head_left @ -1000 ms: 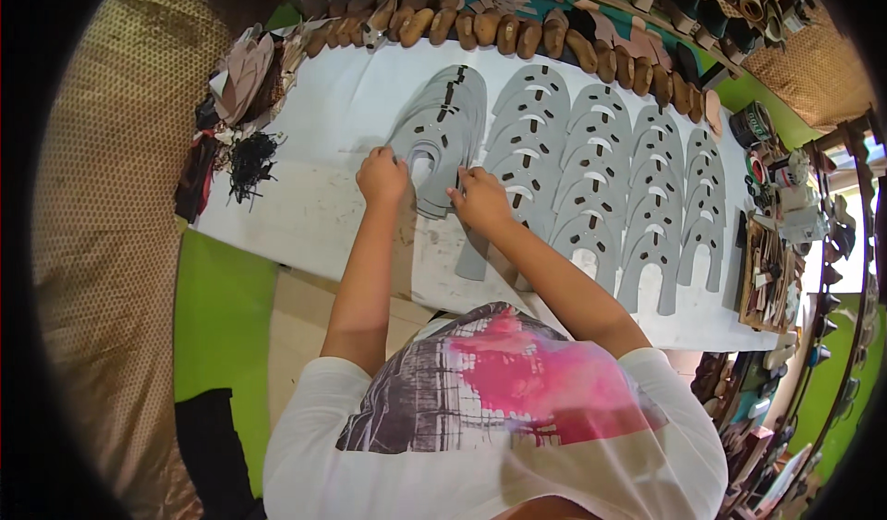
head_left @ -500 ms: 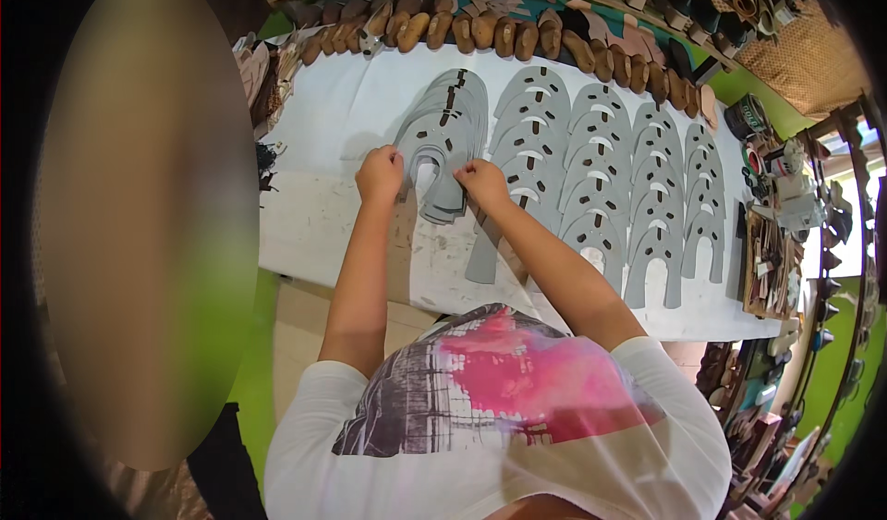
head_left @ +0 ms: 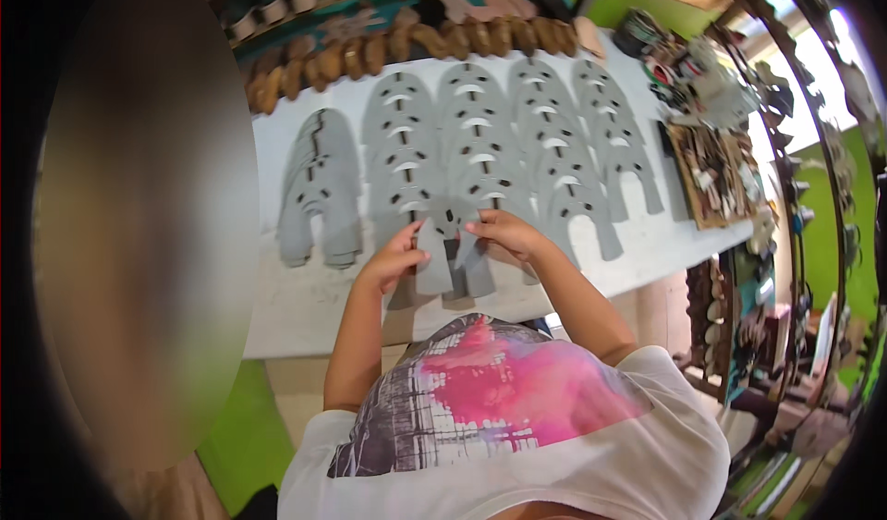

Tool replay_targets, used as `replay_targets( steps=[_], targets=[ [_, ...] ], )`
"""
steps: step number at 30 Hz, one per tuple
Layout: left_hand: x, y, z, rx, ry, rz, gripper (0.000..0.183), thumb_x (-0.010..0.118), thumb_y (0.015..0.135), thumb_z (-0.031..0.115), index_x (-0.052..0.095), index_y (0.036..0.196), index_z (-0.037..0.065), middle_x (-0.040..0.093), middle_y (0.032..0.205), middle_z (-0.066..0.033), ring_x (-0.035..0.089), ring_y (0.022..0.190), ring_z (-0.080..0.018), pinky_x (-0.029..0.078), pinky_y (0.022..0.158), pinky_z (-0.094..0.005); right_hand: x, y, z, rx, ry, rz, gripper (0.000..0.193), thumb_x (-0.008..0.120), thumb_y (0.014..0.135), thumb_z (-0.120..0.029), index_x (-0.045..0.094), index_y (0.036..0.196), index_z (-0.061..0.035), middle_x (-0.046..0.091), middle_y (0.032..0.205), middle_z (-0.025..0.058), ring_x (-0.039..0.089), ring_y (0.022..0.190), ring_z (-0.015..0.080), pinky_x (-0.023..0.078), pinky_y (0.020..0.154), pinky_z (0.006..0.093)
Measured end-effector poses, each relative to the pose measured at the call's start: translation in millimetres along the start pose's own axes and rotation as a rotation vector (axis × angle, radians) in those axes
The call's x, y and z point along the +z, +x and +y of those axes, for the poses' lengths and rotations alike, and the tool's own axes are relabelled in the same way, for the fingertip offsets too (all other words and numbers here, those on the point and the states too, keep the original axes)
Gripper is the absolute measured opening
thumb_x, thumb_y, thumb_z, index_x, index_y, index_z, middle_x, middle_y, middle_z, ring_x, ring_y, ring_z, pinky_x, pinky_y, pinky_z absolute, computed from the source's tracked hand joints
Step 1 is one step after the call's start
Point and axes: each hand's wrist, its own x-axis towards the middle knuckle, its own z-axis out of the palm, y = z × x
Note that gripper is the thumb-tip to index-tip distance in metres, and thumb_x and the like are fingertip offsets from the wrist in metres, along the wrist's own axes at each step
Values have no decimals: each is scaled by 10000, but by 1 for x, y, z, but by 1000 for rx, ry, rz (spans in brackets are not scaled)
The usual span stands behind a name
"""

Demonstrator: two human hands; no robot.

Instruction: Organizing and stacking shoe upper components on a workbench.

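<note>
A grey U-shaped shoe upper piece (head_left: 474, 275) with dark patches is lifted just over the near ends of the laid-out rows. My left hand (head_left: 393, 259) pinches its left side, and my right hand (head_left: 511, 234) grips the right side between thumb and fingers. To the left lies a stack of like grey pieces (head_left: 297, 213), its legs pointing toward me. Several overlapping columns of the same pieces (head_left: 596, 229) spread over the table from the middle to the right. My hands and the held piece partly cover the nearest ones.
The white-covered table (head_left: 277, 312) holds a line of brown shoe lasts (head_left: 374, 55) along its back. A wooden tray (head_left: 707, 210) of tools stands at the right end, below cans and clutter (head_left: 688, 72). Racks of shoes (head_left: 781, 187) rise beyond. A large blurred shape (head_left: 152, 224) fills the left side.
The view has swung to the right. My hands have left the stack at the left and now hold one grey upper piece before the laid-out columns.
</note>
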Motion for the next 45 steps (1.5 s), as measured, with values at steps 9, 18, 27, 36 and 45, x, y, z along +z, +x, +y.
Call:
replay_targets(
  steps=[9, 18, 27, 36, 45],
  targets=[
    [167, 87, 1, -170, 254, -197, 466, 534, 820, 192, 420, 1247, 42, 563, 1017, -72, 566, 877, -154, 475, 708, -304, -149, -152, -8, -46, -137, 329, 300, 613, 798, -201, 559, 1021, -7, 608, 864, 39, 548, 769, 86, 439, 692, 225],
    [280, 183, -28, 330, 659, -146, 423, 548, 791, 128, 464, 1204, 86, 583, 926, -134, 573, 760, -148, 464, 638, -273, -266, -196, -2, -161, 44, 556, 272, 556, 818, -118, 531, 1071, -21, 591, 907, 32, 549, 794, 102, 441, 699, 234],
    [308, 213, -42, 134, 601, -16, 293, 528, 803, 128, 542, 1090, 69, 592, 828, -84, 582, 693, -156, 465, 639, -286, -323, -180, 22, -93, -489, 742, 300, 598, 787, -156, 568, 1056, -26, 583, 795, 41, 534, 715, 118, 429, 642, 245],
    [314, 203, -38, 54, 505, -30, 313, 537, 806, 141, 534, 1115, 93, 555, 860, -86, 575, 630, -179, 479, 573, -307, -336, -188, 23, -65, -735, 826, 326, 648, 743, -182, 580, 1022, -28, 580, 747, 74, 549, 638, 184, 448, 590, 289],
    [322, 178, -52, 626, 1355, 357, 489, 657, 656, 214, 533, 1118, 110, 458, 1074, -72, 384, 1054, -248, 282, 897, -431, -281, -181, 23, -212, -1177, 1095, 304, 599, 734, -129, 568, 1030, -69, 573, 898, 158, 561, 822, 337, 453, 725, 418]
  ],
)
